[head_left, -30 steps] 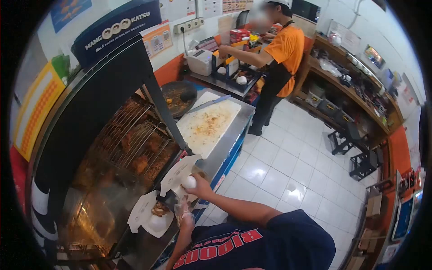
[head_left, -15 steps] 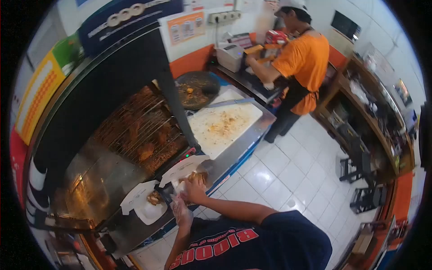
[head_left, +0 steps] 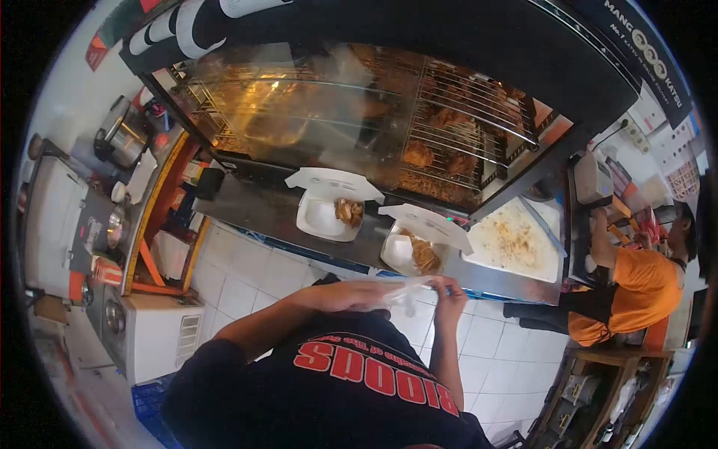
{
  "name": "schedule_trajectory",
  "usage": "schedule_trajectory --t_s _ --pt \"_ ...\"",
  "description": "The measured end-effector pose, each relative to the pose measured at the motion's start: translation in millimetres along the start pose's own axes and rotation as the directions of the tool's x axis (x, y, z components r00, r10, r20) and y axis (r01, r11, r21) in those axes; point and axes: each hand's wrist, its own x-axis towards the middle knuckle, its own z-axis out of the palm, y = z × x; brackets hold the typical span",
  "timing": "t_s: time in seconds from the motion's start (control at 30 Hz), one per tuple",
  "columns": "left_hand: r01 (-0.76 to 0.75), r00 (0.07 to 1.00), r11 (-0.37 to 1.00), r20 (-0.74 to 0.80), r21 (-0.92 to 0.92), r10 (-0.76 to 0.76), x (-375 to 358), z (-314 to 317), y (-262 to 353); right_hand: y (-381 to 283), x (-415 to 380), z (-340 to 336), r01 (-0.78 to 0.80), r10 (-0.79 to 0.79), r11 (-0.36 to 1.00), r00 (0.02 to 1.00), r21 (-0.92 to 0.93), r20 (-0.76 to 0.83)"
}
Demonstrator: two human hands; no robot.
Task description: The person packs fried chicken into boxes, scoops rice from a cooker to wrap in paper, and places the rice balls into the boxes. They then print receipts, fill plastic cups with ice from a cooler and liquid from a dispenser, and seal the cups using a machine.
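Observation:
My left hand point(head_left: 340, 295) is stretched out in front of my chest, with a clear plastic glove point(head_left: 407, 289) over its fingers and reaching past them. At the right end of the plastic, my right hand point(head_left: 451, 292) is bare and pinches it between bent fingers. Both hands are just in front of the counter edge. Beyond them lie two white takeaway boxes with raised lids. The left box point(head_left: 317, 218) holds browned food pieces point(head_left: 348, 212) on its right side. In the right box point(head_left: 392, 260) are a small white item point(head_left: 402, 247) and browned food point(head_left: 425, 257).
A glass-fronted warming cabinet point(head_left: 359, 127) with racks of fried food stands behind the metal counter point(head_left: 258, 202). A crumb-covered white tray point(head_left: 486, 251) lies to the right. Farther right, a co-worker point(head_left: 636, 292) in orange stands at another counter. A shelf unit point(head_left: 161, 247) is at left.
My view has swung left toward the cabinet. My right hand has left the food box and now grips the glove plastic at my left hand, and both hands are nearer my body.

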Motion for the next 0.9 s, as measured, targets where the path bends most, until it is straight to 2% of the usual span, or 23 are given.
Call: schedule_trajectory --t_s 0.03,0.07,0.1,0.13,0.2,0.23,0.27,0.33,0.4,0.43,0.47,0.5,0.53,0.57,0.6,0.63,0.67,0.73,0.77,0.8,0.83,0.87,0.9 --pt "-0.275 0.961 0.961 -0.013 0.022 0.276 -2 0 -7 5 3 -9 -0.047 0.051 0.995 0.998 0.087 -0.039" --pt "-0.531 0.847 0.846 -0.018 0.046 0.532 -2 -2 -13 -21 0 -10 -0.092 0.086 0.97 0.996 0.225 0.034" --pt "-0.622 0.779 0.778 -0.034 0.084 0.627 5 -5 -18 -22 -1 -7 -0.111 0.079 0.908 0.992 0.405 0.096" --pt "-0.62 0.78 0.78 -0.038 0.081 0.624 12 -8 -21 -22 -5 -2 -0.139 0.06 0.812 0.986 0.567 0.157" --pt "-0.569 0.748 0.736 -0.141 0.367 0.648 25 -9 -16 -34 -21 8 -0.312 0.003 0.673 0.908 0.671 0.42" --pt "-0.553 0.736 0.711 -0.146 0.434 0.661 29 -2 -1 -26 -26 8 -0.428 0.066 0.674 0.847 0.602 0.528" --pt "-0.553 0.73 0.707 -0.153 0.44 0.666 45 0 -3 -68 -32 30 -0.419 0.074 0.682 0.855 0.599 0.514" --pt "-0.456 0.699 0.636 -0.193 0.622 0.689 72 -11 -15 -44 -18 22 -0.396 0.273 0.863 0.889 0.315 0.369" --pt "-0.531 0.701 0.685 -0.194 0.499 0.686 49 -2 0 -20 10 3 -0.288 0.295 0.866 0.954 0.408 0.048" --pt "-0.57 0.684 0.671 -0.179 0.474 0.707 33 -4 6 10 36 -23 -0.13 0.16 0.821 0.987 0.557 -0.005" --pt "-0.566 0.664 0.656 -0.195 0.5 0.721 20 -16 10 -9 55 -34 -0.01 0.171 0.817 0.959 0.577 -0.227" --pt "-0.67 0.609 0.69 -0.328 0.275 0.722 9 -29 10 19 77 -72 0.089 0.004 0.977 0.899 0.191 -0.437" --pt "-0.759 0.565 0.65 -0.454 0.042 0.689 2 -42 12 11 95 -92 0.192 -0.03 0.954 0.827 0.232 -0.562" --pt "-0.802 0.47 0.596 -0.655 -0.037 0.592 4 -66 10 -4 108 -104 0.262 -0.129 0.961 0.7 0.084 -0.702" --pt "-0.827 0.184 0.512 -0.749 0.233 0.637 10 -100 7 20 142 -128 0.289 -0.129 0.956 0.559 0.047 -0.819" --pt "-0.822 0.009 0.491 -0.856 0.288 0.517 -1 -104 31 7 161 -125 0.205 -0.106 0.979 0.491 -0.004 -0.865" --pt "-0.802 -0.067 0.496 -0.876 0.332 0.478 -1 -125 47 13 189 -128 0.217 -0.108 0.976 0.496 0.002 -0.861" --pt "-0.782 -0.158 0.492 -0.884 0.384 0.44 6 -160 74 33 252 -127 0.28 -0.308 0.95 0.755 -0.14 -0.579" --pt "-0.709 -0.189 0.57 -0.891 0.415 0.414 6 -170 89 13 251 -112 0.115 -0.115 0.993 0.908 -0.024 -0.402" --pt "-0.63 -0.221 0.643 -0.895 0.435 0.388 9 -177 102 -7 250 -98 -0.075 0.082 0.996 0.979 0.046 -0.184" --pt "-0.68 -0.235 0.597 -0.898 0.426 0.373 17 -183 109 21 281 -111 -0.185 0.175 0.98 0.977 -0.073 -0.123" --pt "-0.685 -0.251 0.58 -0.89 0.44 0.38 22 -195 112 41 292 -115 -0.162 0.154 0.984 0.981 -0.068 -0.119" --pt "-0.661 -0.321 0.593 -0.888 0.459 0.33 28 -210 113 57 300 -119 -0.051 0.027 0.994 0.971 -0.097 -0.237"
